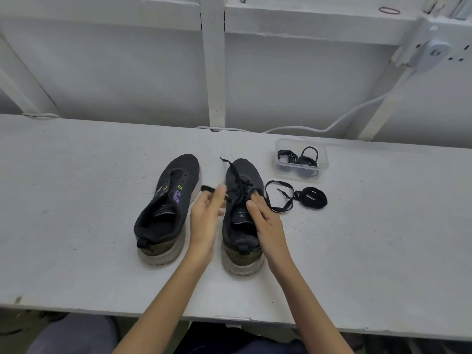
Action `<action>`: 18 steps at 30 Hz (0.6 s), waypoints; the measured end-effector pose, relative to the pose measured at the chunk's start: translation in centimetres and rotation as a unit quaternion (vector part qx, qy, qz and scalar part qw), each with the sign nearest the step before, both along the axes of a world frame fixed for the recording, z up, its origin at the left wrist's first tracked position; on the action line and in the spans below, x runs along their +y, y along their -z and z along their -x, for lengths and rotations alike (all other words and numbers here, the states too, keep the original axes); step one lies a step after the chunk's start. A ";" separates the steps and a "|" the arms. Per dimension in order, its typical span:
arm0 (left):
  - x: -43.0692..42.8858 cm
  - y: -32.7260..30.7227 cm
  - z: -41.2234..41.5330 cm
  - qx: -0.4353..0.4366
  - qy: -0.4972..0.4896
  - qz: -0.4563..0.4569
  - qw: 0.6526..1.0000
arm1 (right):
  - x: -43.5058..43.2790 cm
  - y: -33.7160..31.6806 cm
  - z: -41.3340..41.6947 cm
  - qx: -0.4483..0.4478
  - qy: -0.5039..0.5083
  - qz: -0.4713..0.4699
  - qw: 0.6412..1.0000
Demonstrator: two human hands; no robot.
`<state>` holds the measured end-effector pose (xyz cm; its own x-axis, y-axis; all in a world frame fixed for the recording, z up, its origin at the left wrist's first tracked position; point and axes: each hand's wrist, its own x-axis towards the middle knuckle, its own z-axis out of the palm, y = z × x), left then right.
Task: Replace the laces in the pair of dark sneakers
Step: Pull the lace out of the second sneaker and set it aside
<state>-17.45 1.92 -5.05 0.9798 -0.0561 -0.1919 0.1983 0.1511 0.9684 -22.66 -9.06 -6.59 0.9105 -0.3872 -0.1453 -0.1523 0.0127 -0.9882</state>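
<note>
White worktop (76, 226) carries two dark sneakers, the unlaced sneaker (168, 200) at nine o'clock of the laced sneaker (242, 172). Left hand (205, 218) pinches a lace end (205, 188); right hand (267, 223) pinches the lace (238, 194) over the eyelets. Clear box (301, 144) sits at one o'clock, loose laces (314, 198) at three.

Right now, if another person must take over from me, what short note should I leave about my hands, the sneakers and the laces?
Left hand: pinches one end of the lace in the right sneaker.
Right hand: fingers on the same lacing; grip unclear.
Left sneaker: eyelets empty, stands beside it.
Loose lace: on the bench, right of the right sneaker.
Coiled laces: in the clear box.
Done: left sneaker unlaced.
Left: finish the right sneaker, lace the other. Old or new lace, I cannot tell.
</note>
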 end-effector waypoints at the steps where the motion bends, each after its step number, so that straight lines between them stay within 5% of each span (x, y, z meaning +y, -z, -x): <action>1: 0.0 0.6 0.5 -0.008 0.022 -0.025 0.999 | 0.1 0.2 0.0 -0.005 -0.001 0.001 1.000; 6: 0.5 -0.1 -0.6 -0.073 0.056 -0.105 0.990 | -0.1 0.1 0.1 -0.001 0.008 -0.011 1.000; 13: 1.8 -2.5 -3.3 -0.056 -0.093 0.022 0.994 | 0.1 -0.1 0.1 0.003 0.014 -0.004 1.000; 18: 0.4 0.0 -0.6 -0.023 0.002 -0.043 0.999 | 0.2 -0.1 0.1 0.000 0.020 -0.002 1.000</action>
<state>-16.80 2.34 -5.09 0.9876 -0.0462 -0.1504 0.1532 0.0668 0.9859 -22.79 -8.86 -6.52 0.8944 -0.4224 -0.1471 -0.1514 0.0234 -0.9882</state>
